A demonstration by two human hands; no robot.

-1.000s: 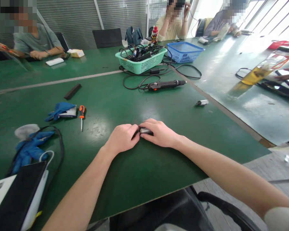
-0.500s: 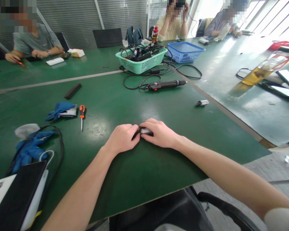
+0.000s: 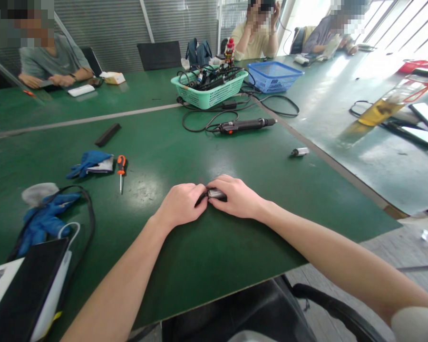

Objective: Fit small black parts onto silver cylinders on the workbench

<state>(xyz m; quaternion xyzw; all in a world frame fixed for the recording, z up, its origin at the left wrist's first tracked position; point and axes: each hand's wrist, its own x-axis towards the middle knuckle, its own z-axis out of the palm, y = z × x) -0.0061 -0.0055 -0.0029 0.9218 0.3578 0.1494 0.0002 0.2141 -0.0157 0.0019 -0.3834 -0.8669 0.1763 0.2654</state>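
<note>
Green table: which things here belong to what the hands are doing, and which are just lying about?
Belongs to the job:
Dark piece, in the left hand
Silver piece, in the right hand
(I can't tell if they're joined)

Seemingly just lying about, untouched:
Orange-handled screwdriver
Blue gloves
Black power tool
Dark bar
Green basket
Small metal cylinder

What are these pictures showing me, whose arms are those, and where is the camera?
There's no machine here. The left hand and right hand belong to a person wearing the camera on their head, so you look forward and down as they do. Over a green table, the right hand holds a silvery piece, the left a dark piece; fingers hide whether they join. An orange-handled screwdriver lies to the left. Farther off are a black corded tool and a green basket full of cables.
</note>
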